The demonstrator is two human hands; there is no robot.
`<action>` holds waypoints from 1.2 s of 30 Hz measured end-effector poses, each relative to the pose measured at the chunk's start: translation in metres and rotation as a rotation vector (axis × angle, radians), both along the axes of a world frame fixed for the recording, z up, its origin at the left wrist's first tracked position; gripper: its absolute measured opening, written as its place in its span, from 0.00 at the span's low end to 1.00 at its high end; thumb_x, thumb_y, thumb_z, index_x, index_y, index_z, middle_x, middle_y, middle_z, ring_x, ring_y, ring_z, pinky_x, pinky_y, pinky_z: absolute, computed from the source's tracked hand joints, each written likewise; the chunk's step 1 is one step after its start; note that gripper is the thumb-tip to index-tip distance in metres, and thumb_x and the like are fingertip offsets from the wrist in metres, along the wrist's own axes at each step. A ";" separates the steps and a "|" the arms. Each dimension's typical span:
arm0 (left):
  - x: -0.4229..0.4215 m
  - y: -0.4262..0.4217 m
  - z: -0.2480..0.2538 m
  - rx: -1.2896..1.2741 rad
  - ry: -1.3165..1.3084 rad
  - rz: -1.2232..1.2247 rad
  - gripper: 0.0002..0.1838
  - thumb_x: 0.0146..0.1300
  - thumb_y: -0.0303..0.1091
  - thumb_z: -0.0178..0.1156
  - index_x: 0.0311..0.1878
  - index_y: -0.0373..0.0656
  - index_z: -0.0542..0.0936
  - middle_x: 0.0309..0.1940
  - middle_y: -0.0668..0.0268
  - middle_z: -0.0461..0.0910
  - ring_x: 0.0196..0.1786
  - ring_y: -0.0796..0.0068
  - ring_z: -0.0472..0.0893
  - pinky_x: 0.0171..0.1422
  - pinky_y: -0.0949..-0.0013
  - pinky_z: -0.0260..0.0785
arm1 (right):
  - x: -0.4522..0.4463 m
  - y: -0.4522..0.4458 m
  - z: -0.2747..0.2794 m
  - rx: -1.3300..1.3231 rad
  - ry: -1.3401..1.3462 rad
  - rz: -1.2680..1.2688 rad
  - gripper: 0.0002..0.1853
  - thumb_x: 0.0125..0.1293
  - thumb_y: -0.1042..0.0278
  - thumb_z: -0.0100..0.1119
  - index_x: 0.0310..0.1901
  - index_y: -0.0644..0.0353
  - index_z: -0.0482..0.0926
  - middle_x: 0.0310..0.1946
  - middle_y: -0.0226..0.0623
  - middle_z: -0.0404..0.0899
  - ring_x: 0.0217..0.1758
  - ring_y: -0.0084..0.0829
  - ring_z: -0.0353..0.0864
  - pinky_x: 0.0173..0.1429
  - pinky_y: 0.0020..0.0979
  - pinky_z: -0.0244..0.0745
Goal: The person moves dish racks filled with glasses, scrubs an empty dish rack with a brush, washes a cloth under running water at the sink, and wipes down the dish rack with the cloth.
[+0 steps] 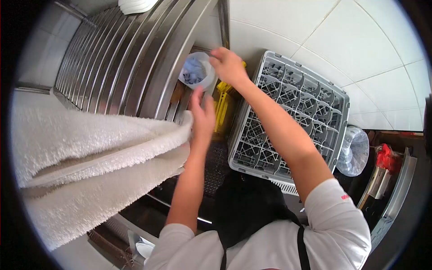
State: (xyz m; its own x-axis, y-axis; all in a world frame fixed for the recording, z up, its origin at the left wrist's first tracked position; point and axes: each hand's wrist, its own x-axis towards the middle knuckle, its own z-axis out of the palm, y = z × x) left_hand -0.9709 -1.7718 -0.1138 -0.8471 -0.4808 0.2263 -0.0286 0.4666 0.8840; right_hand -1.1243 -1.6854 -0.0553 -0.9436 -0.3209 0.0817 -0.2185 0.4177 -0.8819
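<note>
A white plastic tub (209, 75) stands low beside the slatted metal rack, with crumpled light-blue and darker material (193, 69) inside it. At the tub's far right rim is my right hand (228, 66), its fingers bent but apart. Whether they touch the rim I cannot tell. Just below the near side of the tub is my left hand (202, 114), fingers and thumb spread, nothing in it. A thick white towel (108, 153) hangs close to the left of this hand.
The slatted metal rack (135, 58) fills the upper left. On the right sits a grey dishwasher glass rack (292, 112) against the tiled wall. Yellow plastic (220, 110) shows between them. A clear plastic bag (353, 150) and an open drawer-like unit (391, 184) lie further right.
</note>
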 end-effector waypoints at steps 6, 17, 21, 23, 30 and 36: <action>-0.158 -0.089 -0.032 -0.446 -0.681 -0.130 0.24 0.69 0.35 0.48 0.67 0.39 0.70 0.65 0.49 0.72 0.66 0.51 0.73 0.69 0.55 0.65 | 0.097 0.168 0.011 -0.269 -0.165 -0.145 0.11 0.68 0.69 0.61 0.49 0.65 0.80 0.39 0.33 0.83 0.41 0.20 0.79 0.49 0.26 0.75; -0.208 -0.108 -0.137 -0.421 -0.979 -0.265 0.26 0.68 0.39 0.48 0.67 0.39 0.71 0.68 0.47 0.67 0.71 0.52 0.68 0.74 0.57 0.60 | 0.330 0.418 0.031 -0.181 -0.402 -0.914 0.11 0.71 0.65 0.60 0.44 0.65 0.79 0.36 0.34 0.82 0.40 0.24 0.80 0.49 0.27 0.75; -0.205 -0.106 -0.103 -0.534 -0.970 -0.329 0.26 0.67 0.41 0.49 0.65 0.38 0.73 0.68 0.47 0.67 0.71 0.52 0.68 0.74 0.57 0.60 | 0.353 0.422 0.021 -0.343 -0.398 -1.093 0.11 0.72 0.62 0.58 0.45 0.61 0.78 0.36 0.33 0.82 0.37 0.22 0.81 0.46 0.25 0.76; -0.209 -0.117 -0.100 -0.727 -0.877 -0.571 0.26 0.67 0.42 0.50 0.64 0.37 0.74 0.67 0.46 0.68 0.70 0.51 0.69 0.74 0.57 0.60 | 0.352 0.420 0.017 -0.332 -0.403 -1.066 0.10 0.72 0.62 0.59 0.44 0.61 0.78 0.35 0.32 0.82 0.37 0.22 0.80 0.46 0.25 0.75; -0.222 -0.117 -0.111 -0.525 -0.910 -0.200 0.28 0.69 0.48 0.47 0.64 0.40 0.74 0.68 0.45 0.67 0.70 0.53 0.68 0.75 0.58 0.59 | 0.348 0.426 0.033 -0.208 -0.375 -0.984 0.11 0.73 0.61 0.58 0.42 0.60 0.79 0.34 0.30 0.82 0.36 0.21 0.79 0.45 0.25 0.74; -0.206 -0.107 -0.153 -0.440 -0.933 -0.293 0.29 0.73 0.49 0.40 0.68 0.41 0.69 0.70 0.48 0.66 0.72 0.54 0.66 0.76 0.59 0.57 | 0.356 0.407 0.032 -0.091 -0.433 -0.883 0.12 0.72 0.61 0.60 0.41 0.63 0.79 0.32 0.29 0.81 0.36 0.20 0.77 0.46 0.24 0.72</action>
